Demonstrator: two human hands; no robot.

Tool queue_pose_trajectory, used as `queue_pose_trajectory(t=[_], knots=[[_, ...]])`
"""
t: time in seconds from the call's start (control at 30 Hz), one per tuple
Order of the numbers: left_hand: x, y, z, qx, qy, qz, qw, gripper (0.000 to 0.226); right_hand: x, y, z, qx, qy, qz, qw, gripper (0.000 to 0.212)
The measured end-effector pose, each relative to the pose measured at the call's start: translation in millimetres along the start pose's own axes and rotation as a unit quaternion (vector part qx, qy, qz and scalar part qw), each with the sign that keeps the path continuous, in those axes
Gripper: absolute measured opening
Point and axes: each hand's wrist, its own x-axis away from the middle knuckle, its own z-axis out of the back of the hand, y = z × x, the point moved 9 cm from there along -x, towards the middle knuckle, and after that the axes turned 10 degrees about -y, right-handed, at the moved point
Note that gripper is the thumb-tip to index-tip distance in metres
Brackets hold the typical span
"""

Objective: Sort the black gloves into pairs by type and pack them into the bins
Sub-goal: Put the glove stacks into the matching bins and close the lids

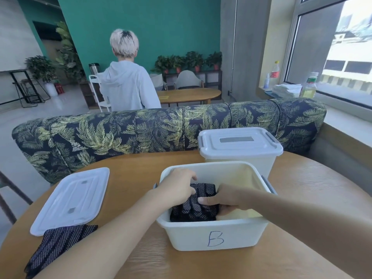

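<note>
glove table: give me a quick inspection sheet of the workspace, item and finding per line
surface: round wooden table, bare grain at the right.
job's things: open white plastic bin marked B holds black dotted gloves; closed white lidded bin behind it; more black dotted gloves lie at the left edge, partly under a loose white lid.
clutter: nothing seen on the table.
grip: left hand and right hand both reach into bin B, fingers curled on the gloves there.
cables: nothing seen.
surroundings: leaf-print sofa back; a person in a pale hoodie facing away; bottles on the windowsill.
</note>
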Motion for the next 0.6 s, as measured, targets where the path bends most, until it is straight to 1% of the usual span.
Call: queue_pose_trajectory(t=[0.07, 0.17, 0.23, 0.3, 0.43, 0.5, 0.6], knots=[[3, 1, -2, 0.011, -0.029, -0.014, 0.999, 0.042, 3, 0, 8, 0.051, 0.025, -0.015, 0.998, 0.061], [10, -1, -11, -0.008, -0.087, -0.001, 0.996, 0.049, 19, -8, 23, 0.119, 0.076, -0.017, 0.99, 0.076], [11, 1, -15, -0.023, -0.102, -0.004, 0.995, 0.053, 33, -16, 30, 0.157, 0.112, -0.012, 0.981, 0.083], [11, 6, -18, -0.025, -0.103, -0.009, 0.994, 0.055, 42, -21, 27, 0.171, 0.111, 0.0, 0.979, 0.081], [16, 10, -22, -0.025, -0.104, -0.003, 0.994, 0.055, 43, -16, 4, 0.206, 0.051, -0.001, 0.977, 0.066], [16, 7, -22, -0.027, -0.11, 0.007, 0.994, 0.054, 40, -15, 0, 0.216, 0.058, 0.009, 0.975, 0.059], [18, 5, -17, -0.021, -0.097, 0.007, 0.995, 0.053, 44, -15, 3, 0.205, 0.076, 0.015, 0.976, 0.047]])
